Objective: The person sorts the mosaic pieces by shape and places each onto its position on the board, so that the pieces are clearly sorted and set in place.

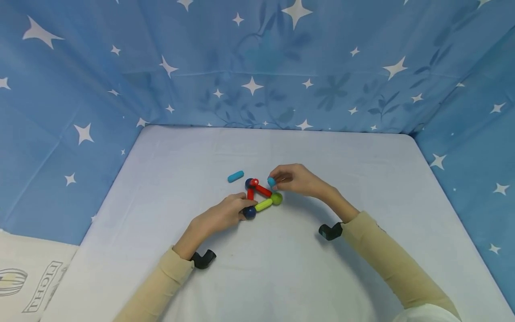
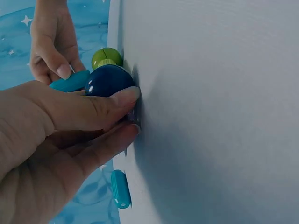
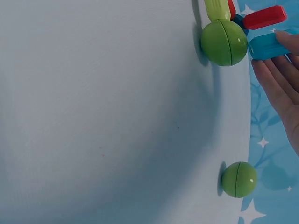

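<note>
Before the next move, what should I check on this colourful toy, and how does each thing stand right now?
1. Frame steadied: ok. The left hand grips the dark blue ball at the near corner.
2. Piece in grasp: ok. The right hand pinches a blue stick.
3. That stick joined to the corner green ball: not ok. A gap shows in the head view.
4. Left red stick joined to the gripped ball: cannot tell. The left hand covers that joint.
5. Second blue stick within reach: probably ok. It lies just beyond the frame.
</note>
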Tool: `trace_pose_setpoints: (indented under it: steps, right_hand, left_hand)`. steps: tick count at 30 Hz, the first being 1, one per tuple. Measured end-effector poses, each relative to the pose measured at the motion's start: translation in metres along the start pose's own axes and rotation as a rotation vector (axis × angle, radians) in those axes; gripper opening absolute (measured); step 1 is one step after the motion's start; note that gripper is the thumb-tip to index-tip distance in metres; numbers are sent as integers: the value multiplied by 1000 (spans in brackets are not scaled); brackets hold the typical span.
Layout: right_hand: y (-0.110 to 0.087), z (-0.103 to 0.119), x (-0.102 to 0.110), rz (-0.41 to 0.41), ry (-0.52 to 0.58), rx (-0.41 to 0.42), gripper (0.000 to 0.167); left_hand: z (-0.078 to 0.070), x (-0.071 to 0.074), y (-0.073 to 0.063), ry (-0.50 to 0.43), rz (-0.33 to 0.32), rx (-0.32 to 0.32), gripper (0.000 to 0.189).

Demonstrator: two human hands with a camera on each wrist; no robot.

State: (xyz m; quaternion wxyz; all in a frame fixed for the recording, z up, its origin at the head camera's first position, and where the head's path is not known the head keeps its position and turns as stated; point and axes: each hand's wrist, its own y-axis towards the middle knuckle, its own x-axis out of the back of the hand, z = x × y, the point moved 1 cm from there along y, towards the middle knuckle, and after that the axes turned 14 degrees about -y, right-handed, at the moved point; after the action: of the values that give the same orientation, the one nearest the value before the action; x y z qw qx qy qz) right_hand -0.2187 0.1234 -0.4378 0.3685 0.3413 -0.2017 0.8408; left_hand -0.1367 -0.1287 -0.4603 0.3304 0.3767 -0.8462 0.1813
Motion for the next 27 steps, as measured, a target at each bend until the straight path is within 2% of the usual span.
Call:
trace_pose_setpoints:
  steps: [5,10,15,19,23,27]
  right_hand:
    - [1,-1,-2,5,17,22,28]
    - [3,-1,-4,-11,-11,32,27]
    - [4,0,-6,-26,-57,32,26]
    - [4,2,-7,-44,-81,50,26]
    - [4,2,-8,-58,-87,60,27]
    - [5,1,-9,-60,-82,62,26]
  left_hand:
    - [-2,-2,1,34,-38,-11,38]
    - [-7,-7,3,98,-97,-26,40]
    - [-8,-13,4,119,-155,-75,38]
    - [-6,-18,3,133,-198,-139,31]
    - [-4,-20,5,191,-204,-205,29]
    - [-5,-21,5,212,-190,-222,29]
